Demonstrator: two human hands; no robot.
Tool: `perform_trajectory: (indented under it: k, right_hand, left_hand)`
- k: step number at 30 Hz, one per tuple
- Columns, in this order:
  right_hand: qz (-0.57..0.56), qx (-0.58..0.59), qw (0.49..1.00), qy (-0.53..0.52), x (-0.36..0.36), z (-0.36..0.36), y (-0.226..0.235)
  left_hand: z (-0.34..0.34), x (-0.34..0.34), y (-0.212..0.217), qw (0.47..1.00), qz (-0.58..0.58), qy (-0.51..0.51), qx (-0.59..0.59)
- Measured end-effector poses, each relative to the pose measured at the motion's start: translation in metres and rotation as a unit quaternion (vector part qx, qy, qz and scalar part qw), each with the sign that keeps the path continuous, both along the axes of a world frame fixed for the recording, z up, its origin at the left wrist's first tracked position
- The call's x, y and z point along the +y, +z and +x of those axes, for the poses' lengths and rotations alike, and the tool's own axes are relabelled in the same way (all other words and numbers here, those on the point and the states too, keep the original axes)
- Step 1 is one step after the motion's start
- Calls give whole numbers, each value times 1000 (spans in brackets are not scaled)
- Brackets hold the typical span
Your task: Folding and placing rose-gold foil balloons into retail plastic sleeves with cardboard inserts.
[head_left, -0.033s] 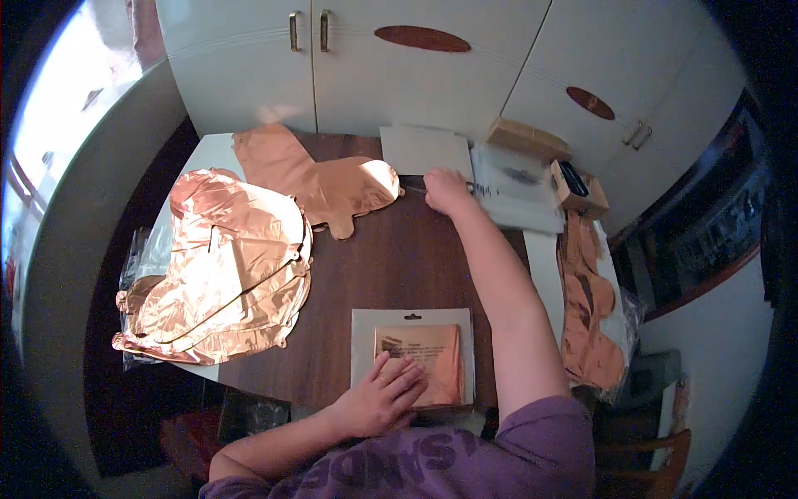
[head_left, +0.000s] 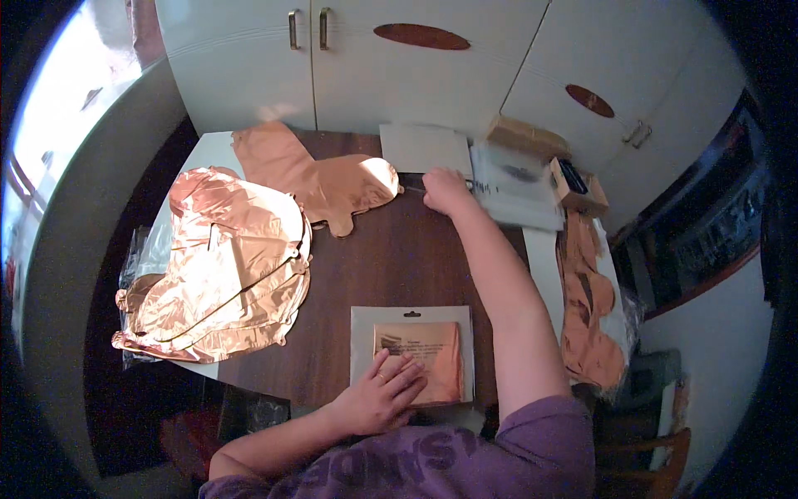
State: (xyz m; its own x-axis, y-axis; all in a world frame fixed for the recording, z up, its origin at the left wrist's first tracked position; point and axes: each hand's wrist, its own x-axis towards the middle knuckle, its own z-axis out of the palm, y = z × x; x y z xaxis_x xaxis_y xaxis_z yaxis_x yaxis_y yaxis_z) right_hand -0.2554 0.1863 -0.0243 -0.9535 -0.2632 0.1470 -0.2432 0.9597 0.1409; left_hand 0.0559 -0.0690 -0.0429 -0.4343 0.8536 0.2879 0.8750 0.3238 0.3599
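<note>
Hands apart: our left hand (head_left: 384,392) lies flat, fingers spread, on the near foil packet (head_left: 413,349); our right hand (head_left: 445,190) closes on dark scissors (head_left: 413,185) far across the desk (head_left: 399,258), beside copper balloons (head_left: 220,266).

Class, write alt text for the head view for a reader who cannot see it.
A person's left hand rests on a flat packet holding folded copper foil, while the right hand reaches across the dark table beside copper foil balloons.

I'm seeing shiny copper foil balloons (head_left: 224,274) on the dark brown table (head_left: 391,258), white cupboards (head_left: 399,66) behind it, purple sleeve (head_left: 532,449) nearest.
</note>
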Motion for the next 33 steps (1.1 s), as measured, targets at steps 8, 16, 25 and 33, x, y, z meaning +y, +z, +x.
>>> perform_trajectory:
  k: [8,16,25,33]
  right_hand:
    - [-200,-31,977,-72,-5,163,36]
    - [-468,-179,859,-110,23,376,51]
    - [-331,19,943,27,-14,445,20]
    - [-293,101,938,-158,-23,427,-11]
  left_hand:
    - [-4,-4,7,999,24,11,-20]
    - [2,11,15,999,9,28,39]
    - [15,19,3,994,81,49,49]
    - [20,25,-10,990,124,53,38]
